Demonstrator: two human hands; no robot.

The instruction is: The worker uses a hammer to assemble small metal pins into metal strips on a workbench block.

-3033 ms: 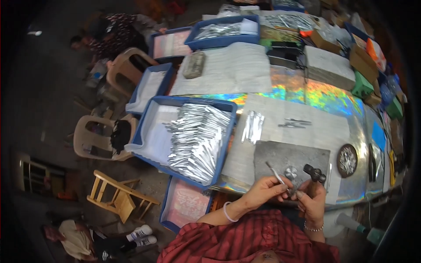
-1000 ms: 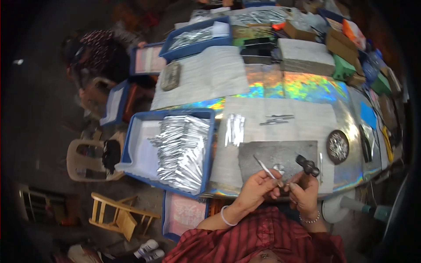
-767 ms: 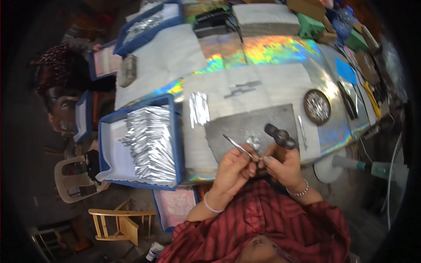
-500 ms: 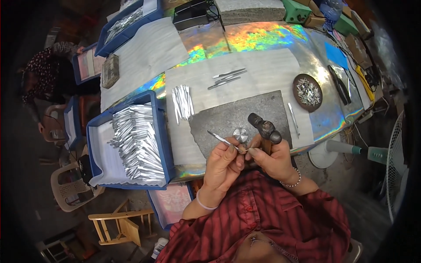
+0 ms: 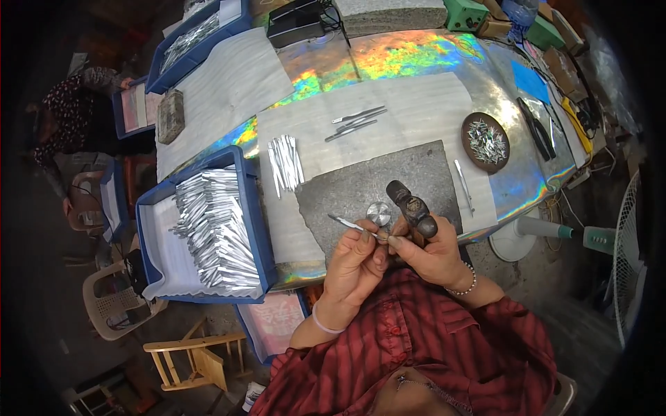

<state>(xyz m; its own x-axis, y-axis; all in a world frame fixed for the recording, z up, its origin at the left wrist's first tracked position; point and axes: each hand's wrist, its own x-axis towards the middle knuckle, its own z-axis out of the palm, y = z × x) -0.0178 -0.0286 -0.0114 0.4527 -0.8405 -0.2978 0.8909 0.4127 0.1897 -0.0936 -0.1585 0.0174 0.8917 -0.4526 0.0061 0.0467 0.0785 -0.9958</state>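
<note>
Silver in colour, the slim strip (image 5: pixel 347 223) is pinched in our left hand (image 5: pixel 355 260), its dark tip pointing out leftward and its other end meeting our right hand (image 5: pixel 431 255), which also grips a hammer (image 5: pixel 412 209). Just past them, a round disc (image 5: pixel 379 213) lies on the grey slab (image 5: pixel 340 188). Held like this, the strip looks unfinished to us. Further out, a loose bundle (image 5: pixel 285 163) lies on white paper (image 5: pixel 430 111) and many more strips (image 5: pixel 223 236) fill part of the blue tray (image 5: pixel 261 232); we cannot tell which are done.
</note>
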